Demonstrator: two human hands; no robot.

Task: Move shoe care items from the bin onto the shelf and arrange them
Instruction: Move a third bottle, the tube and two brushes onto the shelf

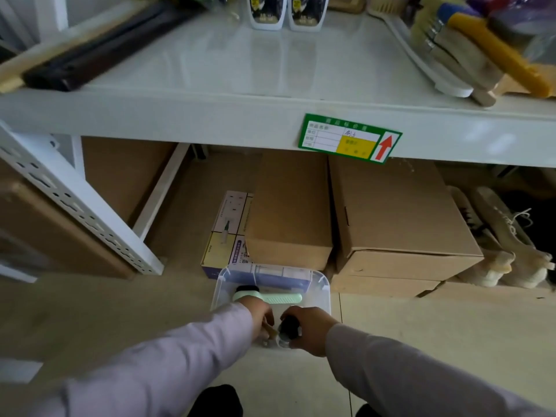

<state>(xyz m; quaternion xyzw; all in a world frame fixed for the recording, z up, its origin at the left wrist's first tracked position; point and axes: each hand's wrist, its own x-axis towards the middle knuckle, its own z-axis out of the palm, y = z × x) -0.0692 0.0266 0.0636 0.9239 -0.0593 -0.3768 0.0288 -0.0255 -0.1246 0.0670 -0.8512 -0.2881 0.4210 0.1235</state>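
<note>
Above me, the white shelf (210,70) carries two white bottles (284,12) at its back and brushes (469,52) on the right. Below it, on the floor, sits the clear plastic bin (323,288), a mint-green brush (270,297) lying across it. Both my hands are down inside: my right hand (310,329) curls around a small dark bottle (289,328), while my left hand (260,316) pinches something tan that I cannot make out.
</note>
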